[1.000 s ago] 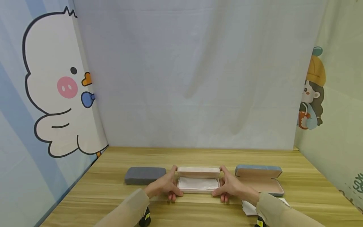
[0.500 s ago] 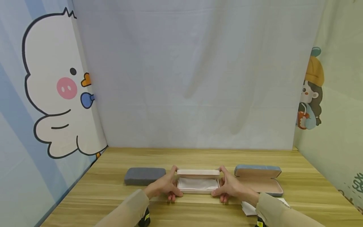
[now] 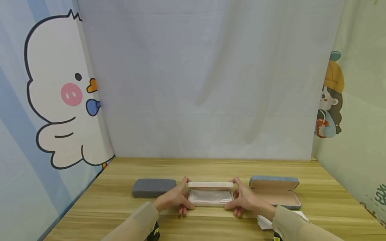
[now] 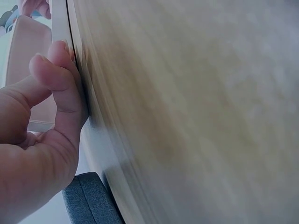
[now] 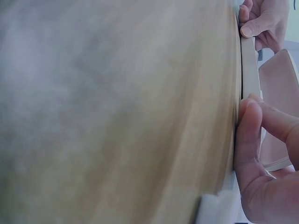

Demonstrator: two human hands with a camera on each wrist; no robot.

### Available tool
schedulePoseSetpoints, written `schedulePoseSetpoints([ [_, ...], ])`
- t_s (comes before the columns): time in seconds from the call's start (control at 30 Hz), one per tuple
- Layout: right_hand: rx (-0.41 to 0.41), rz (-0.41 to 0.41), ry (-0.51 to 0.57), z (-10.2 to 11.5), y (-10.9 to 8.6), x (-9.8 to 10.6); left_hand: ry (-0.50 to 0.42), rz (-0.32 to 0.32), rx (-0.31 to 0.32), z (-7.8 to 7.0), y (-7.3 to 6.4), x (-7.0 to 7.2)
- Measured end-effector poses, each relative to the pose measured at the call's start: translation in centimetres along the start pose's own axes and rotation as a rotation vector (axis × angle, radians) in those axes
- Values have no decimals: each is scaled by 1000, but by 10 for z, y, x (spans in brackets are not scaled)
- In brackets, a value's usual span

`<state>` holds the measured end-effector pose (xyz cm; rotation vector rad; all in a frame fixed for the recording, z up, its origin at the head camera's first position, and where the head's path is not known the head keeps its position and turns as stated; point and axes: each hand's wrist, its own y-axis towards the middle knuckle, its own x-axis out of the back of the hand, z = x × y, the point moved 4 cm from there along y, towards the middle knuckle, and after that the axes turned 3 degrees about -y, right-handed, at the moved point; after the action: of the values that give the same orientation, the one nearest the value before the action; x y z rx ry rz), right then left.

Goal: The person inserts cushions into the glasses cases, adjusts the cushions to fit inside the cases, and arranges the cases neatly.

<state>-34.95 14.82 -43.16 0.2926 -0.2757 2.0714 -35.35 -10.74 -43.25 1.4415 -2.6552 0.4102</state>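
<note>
A white glasses case sits at mid-table, its lid partly raised over a folded white cloth. My left hand grips the case's left end, thumb at the front corner and index finger up at the lid. On the right end my right hand holds it the same way. The pinkish inside of the lid shows in the left wrist view, past the bent fingers of the left hand. In the right wrist view the right hand's thumb and fingers lie at the front edge of the case base.
A closed dark grey glasses case lies left of the white one. To the right stands an open blue case with a beige lining. A white cloth lies partly under the right forearm. A curtain hangs behind the table.
The white case's lid has swung down and forward, lowering over the cloth. Both hands keep their places at its ends, and the other cases stay put.
</note>
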Motion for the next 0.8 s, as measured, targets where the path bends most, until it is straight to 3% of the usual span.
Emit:
schedulePoseSetpoints([
  [0.8,22,-27,-24,0,-2,0,4,25,-38,-4,-2,-2],
])
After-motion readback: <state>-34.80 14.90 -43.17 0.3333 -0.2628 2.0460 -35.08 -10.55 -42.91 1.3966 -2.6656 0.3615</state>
